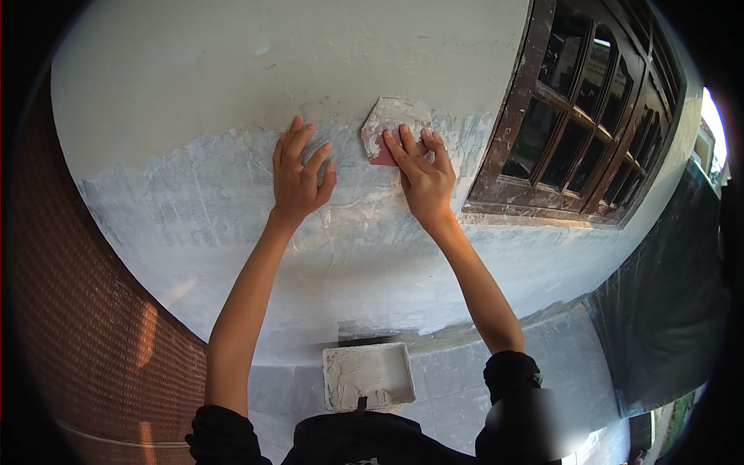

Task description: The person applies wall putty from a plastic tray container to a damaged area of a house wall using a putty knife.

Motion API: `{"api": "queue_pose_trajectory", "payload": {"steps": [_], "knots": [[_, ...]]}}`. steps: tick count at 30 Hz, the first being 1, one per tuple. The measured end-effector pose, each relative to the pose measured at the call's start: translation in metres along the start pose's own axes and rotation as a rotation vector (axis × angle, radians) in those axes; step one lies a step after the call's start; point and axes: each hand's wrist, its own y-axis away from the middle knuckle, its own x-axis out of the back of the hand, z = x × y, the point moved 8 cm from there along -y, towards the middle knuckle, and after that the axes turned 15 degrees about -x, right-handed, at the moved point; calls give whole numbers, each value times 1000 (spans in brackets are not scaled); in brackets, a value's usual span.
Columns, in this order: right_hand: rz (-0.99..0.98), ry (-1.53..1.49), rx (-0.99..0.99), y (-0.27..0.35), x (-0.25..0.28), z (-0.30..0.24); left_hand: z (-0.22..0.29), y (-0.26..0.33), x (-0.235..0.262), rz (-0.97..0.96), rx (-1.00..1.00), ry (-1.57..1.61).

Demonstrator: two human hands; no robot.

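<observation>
My right hand [426, 182] presses a flat putty spreader [382, 120] against the wall [209, 77], fingers spread over its face. The spreader is angular, pinkish red and thickly smeared with pale putty. To its left, my left hand [298, 178] is raised at the wall with fingers apart and nothing in them; whether the fingertips touch is unclear. Around both hands runs a whitish-grey band of putty [225, 182] with streaks and an uneven top edge. Above it the wall is smoother and beige.
A dark brown wooden window [542, 186] with small panes is set in the wall on the right. Below me, a rectangular tub [325, 380] of putty stands above the grey tiled floor [457, 376]. Brown woven matting [101, 325] hangs at left, a dark sheet [666, 287] at right.
</observation>
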Motion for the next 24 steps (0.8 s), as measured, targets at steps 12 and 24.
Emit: {"api": "queue_pose_trajectory", "payload": {"steps": [12,24], "knots": [[-151,-34,-96,2,2,8,-3,6,3,59,-2,29],[-212,-10,-145,20,-2,10,-9,-2,6,86,48,26]]}}
